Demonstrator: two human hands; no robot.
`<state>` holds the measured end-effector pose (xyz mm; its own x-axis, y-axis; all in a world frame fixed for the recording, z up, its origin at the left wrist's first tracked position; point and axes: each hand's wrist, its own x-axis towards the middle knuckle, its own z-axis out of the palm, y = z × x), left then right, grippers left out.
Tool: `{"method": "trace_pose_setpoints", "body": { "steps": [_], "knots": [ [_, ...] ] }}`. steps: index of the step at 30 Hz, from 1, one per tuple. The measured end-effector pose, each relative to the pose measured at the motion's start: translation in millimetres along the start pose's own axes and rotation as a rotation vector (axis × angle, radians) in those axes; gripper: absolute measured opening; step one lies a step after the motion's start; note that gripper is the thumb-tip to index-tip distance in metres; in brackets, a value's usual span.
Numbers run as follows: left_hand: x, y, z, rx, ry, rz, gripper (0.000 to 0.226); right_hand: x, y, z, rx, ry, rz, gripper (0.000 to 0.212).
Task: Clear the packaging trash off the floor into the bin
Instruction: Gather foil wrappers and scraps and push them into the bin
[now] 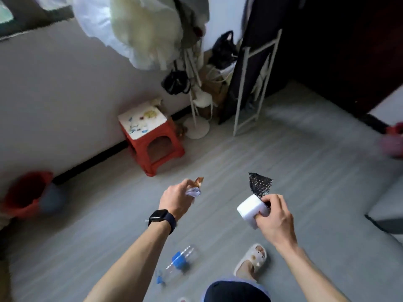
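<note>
Grey floor (283, 153): clear blue-labelled plastic bottle (178, 263) at your feet (red stool (152, 144) beyond). Left hand (176, 199) clutches crumpled wrappers (194, 189); right hand (277, 216) grips white foam block (250, 211), black foil bag (260, 184).

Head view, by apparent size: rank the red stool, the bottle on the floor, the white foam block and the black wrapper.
1. Red stool
2. Bottle
3. Foam block and black wrapper look alike, so not ranked.
</note>
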<state>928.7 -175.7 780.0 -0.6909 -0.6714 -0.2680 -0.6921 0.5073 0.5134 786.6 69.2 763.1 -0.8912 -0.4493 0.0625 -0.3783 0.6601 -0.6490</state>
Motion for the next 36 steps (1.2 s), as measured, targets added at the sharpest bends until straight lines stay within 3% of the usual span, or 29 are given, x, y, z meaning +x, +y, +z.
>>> {"method": "trace_pose_setpoints", "body": {
  "steps": [14, 20, 29, 36],
  "knots": [
    [185.5, 419.1, 144.4, 0.165, -0.065, 0.496, 0.026, 226.7, 226.7, -229.5, -0.027, 0.240, 0.277, 0.029],
    [258.8, 556.6, 208.2, 0.228, -0.117, 0.588, 0.016, 310.4, 320.3, -308.7, -0.050, 0.371, 0.401, 0.030],
    [416.9, 788.7, 304.9, 0.282, -0.234, 0.714, 0.029, 480.1, 457.3, -415.1, -0.118, 0.535, 0.543, 0.028],
    [479.9, 955.2, 369.1, 0.279, -0.347, 0.843, 0.026, 577.6, 546.8, -498.4, -0.129, 0.627, 0.636, 0.032]
  ]
}}
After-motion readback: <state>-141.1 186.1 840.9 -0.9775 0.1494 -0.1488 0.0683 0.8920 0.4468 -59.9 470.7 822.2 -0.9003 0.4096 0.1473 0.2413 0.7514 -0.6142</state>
